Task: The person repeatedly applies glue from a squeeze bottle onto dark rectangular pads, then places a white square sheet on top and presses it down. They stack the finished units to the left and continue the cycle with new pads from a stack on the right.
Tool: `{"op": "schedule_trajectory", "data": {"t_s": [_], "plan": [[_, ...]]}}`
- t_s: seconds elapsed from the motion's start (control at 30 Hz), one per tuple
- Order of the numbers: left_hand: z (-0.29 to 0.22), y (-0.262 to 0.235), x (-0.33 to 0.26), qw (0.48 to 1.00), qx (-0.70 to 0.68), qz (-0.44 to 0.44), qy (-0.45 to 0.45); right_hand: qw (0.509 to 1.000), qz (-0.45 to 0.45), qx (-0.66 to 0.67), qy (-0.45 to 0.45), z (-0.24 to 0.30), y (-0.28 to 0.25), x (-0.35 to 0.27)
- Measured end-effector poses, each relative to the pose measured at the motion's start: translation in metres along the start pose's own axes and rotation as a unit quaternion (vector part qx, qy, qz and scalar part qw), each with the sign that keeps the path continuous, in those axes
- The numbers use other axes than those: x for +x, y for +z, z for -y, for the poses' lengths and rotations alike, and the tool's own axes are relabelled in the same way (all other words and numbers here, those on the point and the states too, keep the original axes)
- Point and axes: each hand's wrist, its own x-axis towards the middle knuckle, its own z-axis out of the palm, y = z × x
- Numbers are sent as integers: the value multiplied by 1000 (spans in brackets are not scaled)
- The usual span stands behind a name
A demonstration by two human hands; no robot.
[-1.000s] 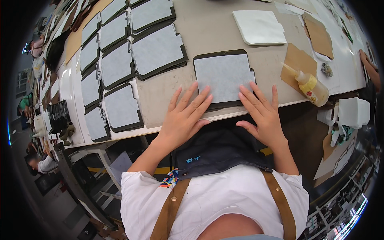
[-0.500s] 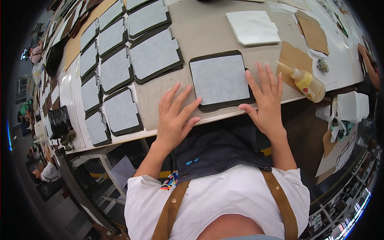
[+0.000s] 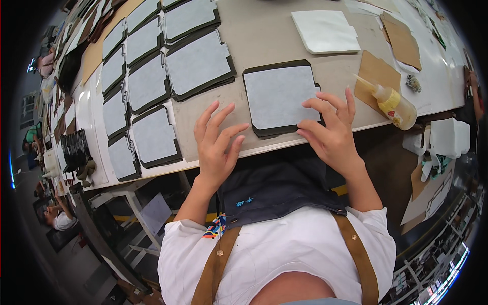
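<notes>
In front of me lies a squarish dark panel [image 3: 280,97] faced with a pale grey-white sheet, its black border showing around the edges. My right hand [image 3: 333,127] is at its near right corner. There the thumb and index finger come together on the panel's near edge, while the other fingers arch above the right side. My left hand [image 3: 217,147] hovers to the left of the panel, fingers spread and holding nothing. It does not touch the panel.
Stacks of similar panels [image 3: 150,86] fill the table's left side. A white sheet stack [image 3: 325,32] lies farther back. To the right are a brown card [image 3: 375,76], a glue bottle [image 3: 395,108] with a long nozzle and another brown sheet [image 3: 401,41]. The table's front edge runs just before me.
My right hand has gone from spread fingers beside the panel to a pinch at its near edge. My left hand has drawn slightly left, away from the panel.
</notes>
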Motion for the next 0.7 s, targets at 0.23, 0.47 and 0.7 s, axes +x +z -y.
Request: {"op": "schedule_trajectory", "data": {"t_s": [0.23,0.47,0.7], "plan": [[0,1,0,1000,-6,-17,-1,995,-12,-70,-77,0,5,2],[-1,1,-1,1000,-4,-22,-1,982,34,-137,-125,4,1,1],[0,2,-1,999,-2,-34,5,967,0,-184,-176,6,4,6]]}}
